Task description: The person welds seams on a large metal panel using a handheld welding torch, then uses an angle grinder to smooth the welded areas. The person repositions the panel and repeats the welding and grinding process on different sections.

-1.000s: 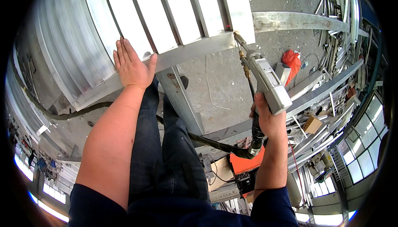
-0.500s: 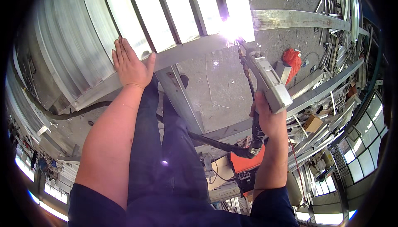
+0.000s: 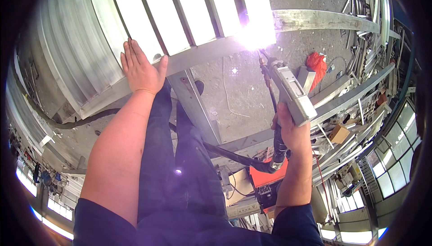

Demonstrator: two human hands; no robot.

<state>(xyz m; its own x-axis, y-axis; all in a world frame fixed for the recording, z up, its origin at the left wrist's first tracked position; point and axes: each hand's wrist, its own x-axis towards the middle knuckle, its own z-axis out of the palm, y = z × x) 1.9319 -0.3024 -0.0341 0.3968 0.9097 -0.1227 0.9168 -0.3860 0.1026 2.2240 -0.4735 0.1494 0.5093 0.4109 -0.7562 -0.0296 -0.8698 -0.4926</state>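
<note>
My right hand [image 3: 292,129] is wrapped round the handle of a grey welding gun [image 3: 292,91], with a black cable running down from it. At the gun's tip a white-violet glare hides the spot where it meets the frame's right end. Flat on the near edge of a panel of long silvery metal bars [image 3: 72,39] lies my left hand [image 3: 144,73], fingers together and stretched forward, thumb apart. A crossbar [image 3: 202,52] runs along the panel's near edge between the hand and the glare.
A metal beam [image 3: 328,20] extends right from behind the panel. An orange-red cloth [image 3: 317,68] lies near metal profiles [image 3: 360,88] on the right. A red machine [image 3: 267,176] stands below the gun. A dark cable [image 3: 90,121] crosses the floor at left.
The glare at the gun's tip has grown brighter and wider. The gun has shifted very slightly; my left hand stays nearly in place.
</note>
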